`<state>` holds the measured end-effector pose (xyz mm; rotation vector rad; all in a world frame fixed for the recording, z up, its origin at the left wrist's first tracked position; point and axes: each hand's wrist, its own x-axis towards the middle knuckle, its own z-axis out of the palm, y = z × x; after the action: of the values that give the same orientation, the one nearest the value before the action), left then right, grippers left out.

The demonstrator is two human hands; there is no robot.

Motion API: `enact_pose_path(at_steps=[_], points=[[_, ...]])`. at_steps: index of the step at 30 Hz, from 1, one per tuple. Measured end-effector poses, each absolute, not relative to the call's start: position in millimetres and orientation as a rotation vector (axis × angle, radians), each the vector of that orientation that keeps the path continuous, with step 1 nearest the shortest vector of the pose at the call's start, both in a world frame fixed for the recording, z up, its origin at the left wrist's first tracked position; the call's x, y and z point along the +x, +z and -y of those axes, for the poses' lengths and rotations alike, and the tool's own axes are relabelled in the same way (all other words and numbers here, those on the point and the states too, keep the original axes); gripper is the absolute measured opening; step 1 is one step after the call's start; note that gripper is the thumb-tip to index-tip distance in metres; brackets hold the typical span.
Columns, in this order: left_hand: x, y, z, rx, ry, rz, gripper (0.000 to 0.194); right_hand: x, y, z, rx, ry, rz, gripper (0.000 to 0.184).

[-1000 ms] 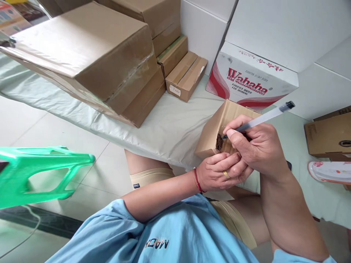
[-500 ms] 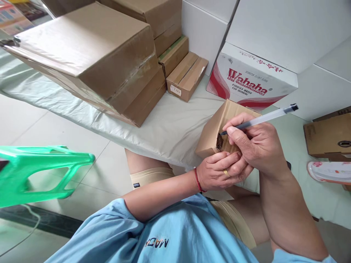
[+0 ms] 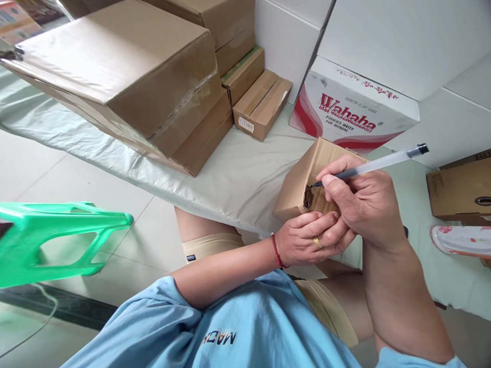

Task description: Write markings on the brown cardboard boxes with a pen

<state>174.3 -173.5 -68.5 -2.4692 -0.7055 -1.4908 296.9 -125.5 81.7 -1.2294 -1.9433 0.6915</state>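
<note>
A small cardboard box (image 3: 293,181) rests on the pale green cover in front of me, and a dark drawing (image 3: 308,198) marks its upper face near the left edge. My right hand (image 3: 358,202) pinches a gel pen (image 3: 378,162) with a clear barrel and black end, its tip touching the cardboard beside the drawing. Below it, my left hand (image 3: 316,236) has its fingers curled over the near part of the box, steadying it. The thumb of that hand is hidden. Both hands lie close together and appear to touch.
Large cardboard boxes (image 3: 161,102) stand at the left, with a small labelled carton (image 3: 263,105) beside them. Behind is a white and red Wahaha carton (image 3: 353,110). To the right are an open-handled box (image 3: 456,189) and a white object (image 3: 460,240). A green stool (image 3: 69,214) stands on the floor.
The pen and my right hand have shifted slightly right, with the pen tip still at the drawing. My left hand stays on the box almost unmoved.
</note>
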Motion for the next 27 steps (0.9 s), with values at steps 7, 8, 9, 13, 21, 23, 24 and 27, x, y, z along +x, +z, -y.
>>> enact_pose_path(at_steps=[7, 8, 9, 13, 21, 23, 24, 27], points=[[173.5, -64.9, 172.7, -2.471, -1.545, 0.685, 0.033, 295.7, 83.3, 125.3, -1.228, 0.725, 1.935, 0.02], [173.3, -64.3, 172.5, -2.484, -1.542, 0.677, 0.034, 295.8, 83.1, 125.3, -1.226, 0.717, 1.927, 0.02], [173.1, -63.9, 172.3, -2.493, -1.528, 0.673, 0.035, 295.9, 82.9, 125.3, -1.225, 0.707, 1.922, 0.02], [173.1, -64.6, 172.6, -2.348, -1.417, 0.737, 0.032, 296.2, 82.0, 125.2, -1.223, 0.703, 1.947, 0.018], [175.1, -62.4, 172.4, -2.298, -1.444, 0.726, 0.029, 295.2, 84.4, 124.2, -1.251, 0.69, 1.952, 0.018], [174.8, -60.8, 171.6, -2.246, -1.425, 0.747, 0.028, 295.7, 84.5, 123.8, -1.249, 0.702, 1.952, 0.019], [174.5, -60.7, 171.4, -2.257, -1.396, 0.759, 0.028, 296.0, 84.1, 123.7, -1.247, 0.7, 1.945, 0.02], [173.5, -63.3, 171.9, -2.332, -1.354, 0.742, 0.031, 296.8, 82.5, 123.8, -1.256, 0.708, 1.922, 0.021]])
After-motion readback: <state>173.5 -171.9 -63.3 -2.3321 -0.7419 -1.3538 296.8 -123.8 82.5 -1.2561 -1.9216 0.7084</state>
